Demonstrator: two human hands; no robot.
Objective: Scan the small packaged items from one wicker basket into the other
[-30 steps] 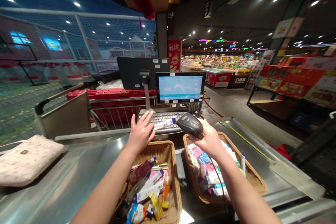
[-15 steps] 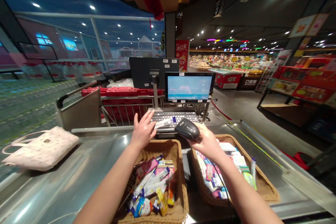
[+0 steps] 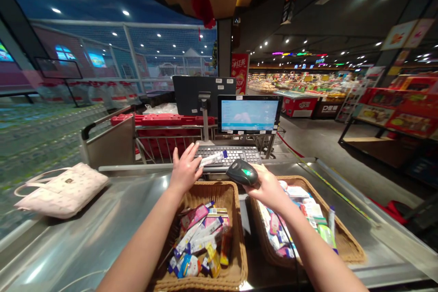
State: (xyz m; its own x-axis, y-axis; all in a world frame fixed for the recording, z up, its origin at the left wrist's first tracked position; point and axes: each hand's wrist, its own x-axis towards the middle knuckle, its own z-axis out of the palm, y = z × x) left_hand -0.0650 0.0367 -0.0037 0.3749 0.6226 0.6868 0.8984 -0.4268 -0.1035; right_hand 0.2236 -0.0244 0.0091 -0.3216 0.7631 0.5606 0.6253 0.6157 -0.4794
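My left hand [image 3: 185, 166] pinches one end of a thin white stick packet [image 3: 212, 159] with a dark blue tip, its other fingers spread. The packet lies level over the front of the keyboard [image 3: 239, 152]. In my right hand [image 3: 268, 185] is a black barcode scanner [image 3: 242, 172], pointed left toward the packet, with a green light glowing on top. Below my left hand stands a wicker basket [image 3: 241, 237] of small wrapped packets, among them a yellow packet [image 3: 214, 262]. A second wicker basket [image 3: 345, 237], partly behind my right forearm, holds more boxes and packets.
A lit monitor [image 3: 249, 115] stands behind the keyboard, with another dark screen [image 3: 191, 96] turned away beside it. On the left of the metal counter [image 3: 130, 210] rests a pale handbag [image 3: 65, 191]. Beyond are a shopping cart [image 3: 164, 143] and a shelf of red boxes [image 3: 397, 100].
A green light now shows on the scanner, which was unlit before. Both hands keep nearly the same pose, and the whole view has shifted slightly.
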